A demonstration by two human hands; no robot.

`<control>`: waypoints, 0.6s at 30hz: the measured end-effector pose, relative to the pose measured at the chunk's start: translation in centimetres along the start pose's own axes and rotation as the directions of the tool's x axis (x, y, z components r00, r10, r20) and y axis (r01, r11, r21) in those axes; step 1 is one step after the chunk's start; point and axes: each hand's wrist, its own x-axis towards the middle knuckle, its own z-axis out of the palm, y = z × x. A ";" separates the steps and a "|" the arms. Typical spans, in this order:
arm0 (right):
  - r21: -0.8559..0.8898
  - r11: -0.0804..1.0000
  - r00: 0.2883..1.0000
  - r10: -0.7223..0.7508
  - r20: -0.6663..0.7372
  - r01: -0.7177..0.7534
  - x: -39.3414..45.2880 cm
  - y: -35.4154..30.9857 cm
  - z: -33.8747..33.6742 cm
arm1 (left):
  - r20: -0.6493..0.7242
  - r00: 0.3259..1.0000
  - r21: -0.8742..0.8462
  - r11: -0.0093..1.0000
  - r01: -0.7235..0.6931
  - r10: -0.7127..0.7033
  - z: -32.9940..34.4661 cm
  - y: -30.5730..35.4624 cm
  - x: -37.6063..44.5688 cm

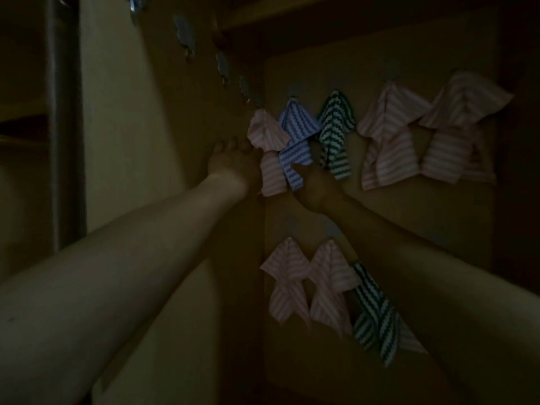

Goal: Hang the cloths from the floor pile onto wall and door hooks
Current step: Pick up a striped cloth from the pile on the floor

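Fingers of left hand touch pink cloth

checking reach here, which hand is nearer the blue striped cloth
Right. The right hand touches the blue striped cloth's lower edge; the left hand is off to its left, beyond the pink cloth.

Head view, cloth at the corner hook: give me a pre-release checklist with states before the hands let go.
1. Pink cloth is up at the corner hook row: ok.
2. Its loop is seated on a hook: cannot tell, too dark.
3. Left hand has its grip on the pink cloth: cannot tell, fingers blurred at its edge.
4. Right hand is clear of the blue cloth: not ok, it reaches in under it.
5. Green cloth alongside hangs undisturbed: ok.
6. Spare wall hooks remain free: ok.
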 end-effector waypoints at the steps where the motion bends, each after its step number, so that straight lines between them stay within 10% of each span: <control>1: -0.015 1.000 1.000 0.007 0.016 -0.007 -1.1 -0.2 -0.1 | 0.004 1.000 -0.030 1.000 -0.008 0.008 0.0 -0.2 -0.8; 18: -0.250 0.926 0.947 0.311 0.080 -0.283 -20.6 -8.3 -1.1 | 0.076 0.981 -0.431 0.893 -0.129 0.178 -0.6 0.2 -19.7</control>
